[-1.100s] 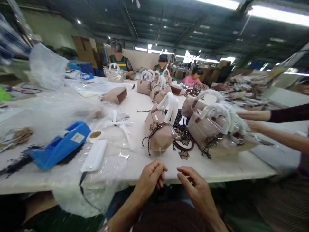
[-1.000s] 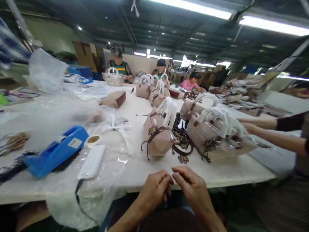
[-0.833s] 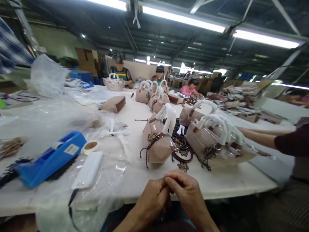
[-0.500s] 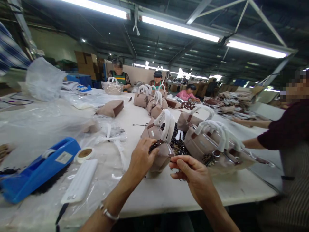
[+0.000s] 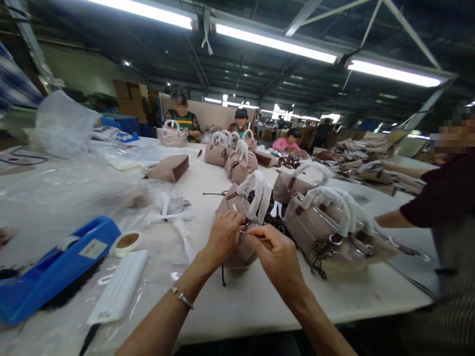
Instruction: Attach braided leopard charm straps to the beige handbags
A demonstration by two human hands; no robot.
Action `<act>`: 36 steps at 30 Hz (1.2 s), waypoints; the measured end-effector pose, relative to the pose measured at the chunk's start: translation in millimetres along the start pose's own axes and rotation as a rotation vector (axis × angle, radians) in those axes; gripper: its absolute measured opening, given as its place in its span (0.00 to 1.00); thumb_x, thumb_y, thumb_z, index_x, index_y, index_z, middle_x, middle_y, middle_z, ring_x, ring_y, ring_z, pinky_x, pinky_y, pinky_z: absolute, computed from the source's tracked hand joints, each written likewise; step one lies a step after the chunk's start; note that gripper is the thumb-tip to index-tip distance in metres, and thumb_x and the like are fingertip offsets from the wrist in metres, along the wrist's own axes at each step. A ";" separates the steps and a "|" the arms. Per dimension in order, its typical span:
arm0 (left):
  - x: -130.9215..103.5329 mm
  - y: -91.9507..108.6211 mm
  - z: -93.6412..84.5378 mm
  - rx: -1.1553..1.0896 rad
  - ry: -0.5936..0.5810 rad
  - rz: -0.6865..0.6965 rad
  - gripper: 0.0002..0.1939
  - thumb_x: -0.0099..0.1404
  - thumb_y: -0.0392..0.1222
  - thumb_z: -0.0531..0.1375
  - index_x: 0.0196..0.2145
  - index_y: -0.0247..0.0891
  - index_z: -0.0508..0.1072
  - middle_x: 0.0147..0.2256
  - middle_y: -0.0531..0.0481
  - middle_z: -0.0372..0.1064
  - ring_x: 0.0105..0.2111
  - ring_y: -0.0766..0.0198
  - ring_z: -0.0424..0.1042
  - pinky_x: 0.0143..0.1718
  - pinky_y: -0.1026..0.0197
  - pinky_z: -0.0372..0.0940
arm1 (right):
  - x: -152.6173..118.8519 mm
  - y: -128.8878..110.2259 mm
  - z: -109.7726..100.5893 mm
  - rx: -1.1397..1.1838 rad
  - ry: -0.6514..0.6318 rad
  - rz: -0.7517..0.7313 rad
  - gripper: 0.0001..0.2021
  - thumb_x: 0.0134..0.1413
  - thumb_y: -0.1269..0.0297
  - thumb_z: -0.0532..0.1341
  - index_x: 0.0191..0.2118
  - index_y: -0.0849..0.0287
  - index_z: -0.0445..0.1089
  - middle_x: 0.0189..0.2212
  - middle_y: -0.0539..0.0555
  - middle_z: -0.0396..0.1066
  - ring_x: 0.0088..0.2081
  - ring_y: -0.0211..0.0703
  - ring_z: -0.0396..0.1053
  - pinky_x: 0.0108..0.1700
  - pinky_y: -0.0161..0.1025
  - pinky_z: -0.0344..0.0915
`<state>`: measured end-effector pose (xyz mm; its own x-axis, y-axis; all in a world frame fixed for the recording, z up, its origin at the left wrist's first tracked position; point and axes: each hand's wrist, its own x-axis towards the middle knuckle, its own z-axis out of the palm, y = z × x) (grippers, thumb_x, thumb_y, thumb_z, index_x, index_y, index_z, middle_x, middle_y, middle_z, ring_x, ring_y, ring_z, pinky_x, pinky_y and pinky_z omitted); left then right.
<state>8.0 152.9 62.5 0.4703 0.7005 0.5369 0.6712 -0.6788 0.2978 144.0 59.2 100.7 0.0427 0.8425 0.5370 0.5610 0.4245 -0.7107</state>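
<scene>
Directly in front of me a beige handbag [image 5: 241, 259] stands on the white table, its two handles [image 5: 256, 195] wrapped in white. My left hand [image 5: 225, 235] is closed at the bag's front, near the handle base, fingers curled over something hidden. Below it a thin dark cord [image 5: 223, 277] hangs down against the bag. My right hand [image 5: 273, 249] pinches a tiny thing at the bag's upper edge, fingertips almost meeting the left ones. A short pale sliver shows between the hands, too small to name. Behind the bag lies a heap of black beaded strands [image 5: 276, 225].
More beige handbags [image 5: 308, 222] stand close on the right, and others [image 5: 239, 165] farther back. At left are a blue tape dispenser [image 5: 63, 267], a tape roll [image 5: 126, 242], a white power strip [image 5: 118, 287] and plastic sheeting [image 5: 74, 190]. A co-worker's arm [image 5: 397, 217] reaches in from the right.
My right hand has moved left and slightly up, closing in on my left hand. The left fingers have curled in further. The dark cord now hangs below them. The co-worker's arms have shifted.
</scene>
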 end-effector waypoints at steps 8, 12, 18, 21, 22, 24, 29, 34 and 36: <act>-5.2 5.4 -11.1 -0.224 -0.010 -0.116 0.04 0.67 0.34 0.53 0.34 0.41 0.65 0.32 0.52 0.70 0.35 0.60 0.70 0.37 0.60 0.61 | -0.3 43.3 14.1 -0.475 0.042 -0.208 0.07 0.60 0.70 0.58 0.31 0.59 0.71 0.30 0.54 0.70 0.36 0.46 0.66 0.41 0.41 0.61; -14.8 23.7 -7.9 -0.302 -0.023 -0.129 0.06 0.67 0.34 0.52 0.32 0.40 0.66 0.31 0.51 0.69 0.34 0.60 0.70 0.39 0.59 0.62 | 5.6 69.9 4.7 -0.427 0.077 -0.258 0.08 0.61 0.70 0.56 0.33 0.58 0.71 0.31 0.54 0.71 0.37 0.45 0.67 0.43 0.41 0.63; -25.3 28.0 -3.3 -0.481 -0.029 -0.212 0.06 0.62 0.33 0.57 0.35 0.39 0.71 0.38 0.48 0.72 0.42 0.58 0.70 0.47 0.56 0.63 | -2.9 45.3 -30.6 -0.394 0.161 -0.142 0.07 0.60 0.67 0.57 0.33 0.57 0.72 0.34 0.55 0.73 0.39 0.45 0.69 0.45 0.42 0.65; -27.2 20.0 -5.3 -0.600 -0.066 -0.241 0.10 0.60 0.32 0.57 0.40 0.38 0.72 0.40 0.47 0.73 0.43 0.58 0.71 0.48 0.56 0.65 | -17.5 11.3 -32.5 -0.249 0.254 -0.079 0.07 0.60 0.65 0.58 0.33 0.56 0.71 0.34 0.55 0.74 0.38 0.45 0.70 0.44 0.42 0.66; -28.2 17.9 -6.2 -0.627 -0.072 -0.254 0.12 0.60 0.33 0.57 0.41 0.38 0.72 0.41 0.47 0.73 0.42 0.58 0.72 0.47 0.56 0.66 | -22.1 3.8 -29.9 -0.202 0.231 -0.065 0.07 0.60 0.64 0.58 0.32 0.55 0.71 0.33 0.55 0.74 0.37 0.44 0.70 0.42 0.41 0.66; -30.9 16.5 -7.9 -0.646 -0.066 -0.297 0.14 0.59 0.33 0.57 0.43 0.38 0.72 0.42 0.47 0.74 0.41 0.59 0.73 0.46 0.56 0.66 | -29.3 -1.6 -22.3 -0.146 0.134 -0.021 0.07 0.60 0.65 0.58 0.31 0.56 0.71 0.31 0.53 0.73 0.35 0.43 0.70 0.39 0.39 0.66; -40.4 25.0 -9.9 -0.653 -0.056 -0.454 0.11 0.57 0.35 0.59 0.40 0.36 0.72 0.37 0.48 0.75 0.37 0.60 0.74 0.41 0.58 0.68 | -34.2 18.4 -5.8 -0.190 -0.006 0.096 0.06 0.57 0.67 0.60 0.30 0.57 0.73 0.28 0.51 0.72 0.31 0.41 0.68 0.36 0.37 0.62; -46.2 30.1 -9.8 -0.639 -0.113 -0.507 0.12 0.56 0.40 0.62 0.40 0.36 0.75 0.34 0.50 0.76 0.33 0.60 0.74 0.36 0.60 0.67 | -26.9 28.1 -1.4 -0.349 -0.035 0.018 0.07 0.56 0.71 0.60 0.29 0.58 0.71 0.28 0.51 0.71 0.33 0.41 0.68 0.38 0.37 0.60; -47.0 30.2 -10.4 -0.595 -0.119 -0.507 0.13 0.56 0.41 0.62 0.40 0.37 0.75 0.31 0.51 0.75 0.32 0.61 0.73 0.35 0.61 0.65 | -24.1 28.3 -1.2 -0.384 -0.057 0.010 0.07 0.56 0.72 0.60 0.28 0.58 0.71 0.28 0.51 0.71 0.33 0.41 0.68 0.38 0.37 0.59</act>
<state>0.1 97.2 54.5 0.2696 0.9521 0.1444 0.4169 -0.2506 0.8738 159.8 50.5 68.2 0.0102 0.8676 0.4972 0.8302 0.2698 -0.4879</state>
